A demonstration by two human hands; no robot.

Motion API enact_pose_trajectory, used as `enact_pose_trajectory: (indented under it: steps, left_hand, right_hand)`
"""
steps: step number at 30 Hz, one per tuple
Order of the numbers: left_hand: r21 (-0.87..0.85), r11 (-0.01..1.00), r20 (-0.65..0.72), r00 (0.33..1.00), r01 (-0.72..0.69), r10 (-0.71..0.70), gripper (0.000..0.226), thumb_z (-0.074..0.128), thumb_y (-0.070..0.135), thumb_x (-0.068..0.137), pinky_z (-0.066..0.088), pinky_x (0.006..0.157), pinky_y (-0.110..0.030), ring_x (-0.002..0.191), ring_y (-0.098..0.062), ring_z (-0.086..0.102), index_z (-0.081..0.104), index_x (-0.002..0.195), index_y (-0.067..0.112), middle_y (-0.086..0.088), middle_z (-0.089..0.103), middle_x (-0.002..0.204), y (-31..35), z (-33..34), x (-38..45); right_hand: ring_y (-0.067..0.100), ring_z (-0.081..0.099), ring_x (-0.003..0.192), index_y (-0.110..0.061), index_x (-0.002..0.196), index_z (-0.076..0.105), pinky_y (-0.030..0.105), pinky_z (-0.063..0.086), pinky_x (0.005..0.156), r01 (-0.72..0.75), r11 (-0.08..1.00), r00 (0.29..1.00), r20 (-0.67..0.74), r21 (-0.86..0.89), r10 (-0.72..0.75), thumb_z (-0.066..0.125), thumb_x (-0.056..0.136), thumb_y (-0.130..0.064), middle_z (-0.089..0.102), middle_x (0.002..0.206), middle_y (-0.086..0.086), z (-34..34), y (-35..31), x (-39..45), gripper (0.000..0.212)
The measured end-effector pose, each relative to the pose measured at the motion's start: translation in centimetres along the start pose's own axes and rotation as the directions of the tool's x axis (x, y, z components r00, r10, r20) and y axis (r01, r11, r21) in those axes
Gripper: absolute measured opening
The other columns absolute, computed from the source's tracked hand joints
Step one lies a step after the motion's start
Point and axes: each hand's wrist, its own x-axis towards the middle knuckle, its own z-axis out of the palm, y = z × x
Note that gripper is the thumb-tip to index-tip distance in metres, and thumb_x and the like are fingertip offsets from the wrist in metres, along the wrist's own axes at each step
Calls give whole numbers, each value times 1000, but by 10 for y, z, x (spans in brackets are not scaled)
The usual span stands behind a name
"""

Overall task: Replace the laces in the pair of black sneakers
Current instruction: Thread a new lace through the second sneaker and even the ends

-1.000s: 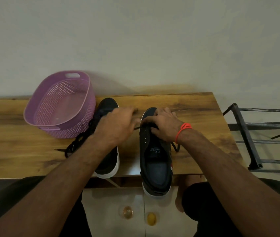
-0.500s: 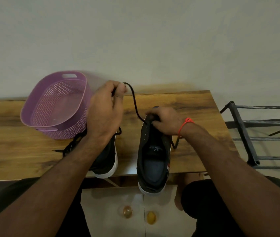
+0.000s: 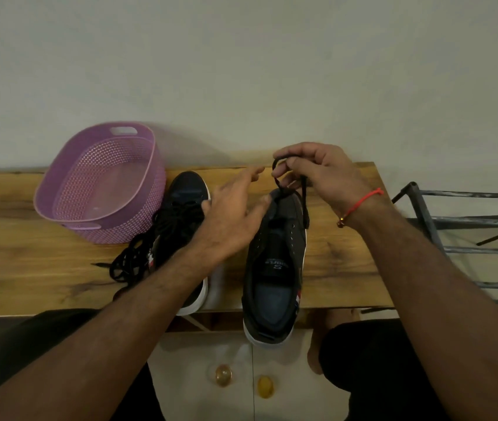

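Lace (image 3: 305,205): black, pinched in the right hand (image 3: 320,171), centre right of frame, running down to the toe eyelets just below.
Left hand (image 3: 232,214): spread, empty, hovering beside the toe.
Right sneaker (image 3: 275,262): on the bench (image 3: 29,262), heel toward the viewer, long axis up-frame; insole reads "S".
Left sneaker (image 3: 185,192): centre left, loose laces piled on it.
Nearer hand: right.

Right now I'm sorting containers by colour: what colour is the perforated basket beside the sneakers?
The basket is purple (lilac), clearest in the head view.
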Motion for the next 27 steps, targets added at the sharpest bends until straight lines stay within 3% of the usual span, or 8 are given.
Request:
enact_pose_trajectory:
  steps: [3, 7, 10, 13, 16, 18, 22, 27]
  left_hand:
    - [-368, 930, 20, 1000, -1, 9, 56, 58, 47, 98, 47, 107, -48, 129, -14, 54, 39, 150, 36, 10, 59, 140, 7, 6, 6]
    - [-288, 957, -29, 999, 12, -22, 19, 63, 34, 99, 55, 85, -29, 86, -6, 70, 72, 112, 23, 6, 74, 86, 13, -1, 14]
    - [-369, 927, -170, 975, 73, -145, 18, 57, 31, 101, 57, 81, -28, 87, -12, 68, 71, 106, 21, 5, 70, 87, 10, -13, 22]
    - [-652, 749, -195, 929, 118, -315, 17, 55, 27, 104, 61, 79, -34, 74, -14, 67, 68, 112, 19, 11, 64, 72, 2, -29, 35]
    - [-636, 762, -217, 919, 123, -330, 23, 59, 27, 102, 56, 63, -29, 55, -6, 54, 66, 122, 19, 12, 58, 75, -6, -37, 37]
    - [-601, 792, -257, 911, 110, -321, 23, 58, 29, 102, 53, 57, -26, 56, -4, 49, 68, 123, 23, 13, 58, 87, -8, -38, 34]
    - [-537, 841, -319, 907, 67, -276, 20, 55, 33, 103, 46, 71, -27, 72, -3, 50, 73, 112, 31, 18, 63, 90, -14, -41, 32]
    - [-526, 839, -156, 954, 139, -256, 16, 56, 24, 103, 42, 55, -24, 61, -3, 46, 68, 114, 24, 5, 62, 93, -13, -37, 29]
  right_hand:
    - [20, 61, 60, -4, 112, 69, 30, 53, 55, 7, 999, 996, 92, 42, -11, 55, 100, -8, 73, 80, 6, -4, -5, -4, 19]
    - [11, 49, 43, -9, 94, 70, 23, 38, 42, -21, 992, 999, 22, -122, 24, 67, 94, -21, 70, 66, 2, -7, 0, -4, 12]
    - [7, 50, 48, -15, 90, 73, 20, 41, 50, -37, 970, 998, -59, -241, 24, 72, 89, -30, 64, 61, -1, -17, 2, -1, 16]
    - [2, 55, 64, -20, 90, 75, 8, 42, 60, -53, 902, 985, -169, -429, -22, 71, 89, -36, 66, 73, -6, -27, 6, 2, 17]
    - [1, 55, 78, -19, 96, 78, 2, 38, 69, -93, 849, 927, -357, -519, -116, 68, 91, -41, 66, 87, -9, -35, 9, 5, 24]
    - [2, 54, 77, -19, 95, 78, 16, 44, 74, -139, 864, 868, -479, -483, -129, 65, 93, -44, 63, 83, -11, -41, 9, 6, 28]
    - [3, 58, 73, -21, 93, 76, 15, 43, 67, -104, 949, 808, -581, -298, -94, 63, 95, -40, 68, 78, -10, -47, 8, 7, 23]
    - [6, 64, 88, -23, 119, 68, 24, 50, 72, -75, 997, 920, -388, -23, 60, 54, 98, -13, 74, 106, -11, -37, 5, 6, 27]
